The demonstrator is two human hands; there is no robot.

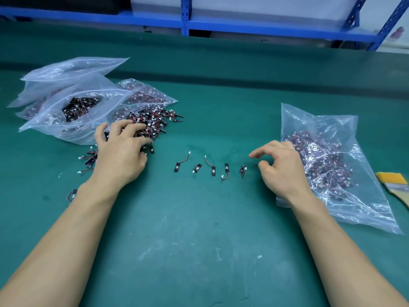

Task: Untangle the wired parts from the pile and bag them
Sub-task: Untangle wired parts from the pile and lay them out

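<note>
A tangled pile of small black wired parts (152, 121) with red wires and white plugs lies at the left on the green mat. My left hand (120, 151) rests on the pile's near edge, its fingers curled into the parts. Several separated parts (213, 169) lie in a row at the middle. My right hand (280, 165) hovers just right of that row, fingers loosely curled and holding nothing. A clear bag of parts (327, 165) lies flat behind and to the right of that hand.
Several clear zip bags (73, 103) holding parts are heaped at the far left. A few stray parts (72, 193) lie beside my left forearm. A brush (394, 182) sits at the right edge. Blue shelving (186, 21) runs along the back.
</note>
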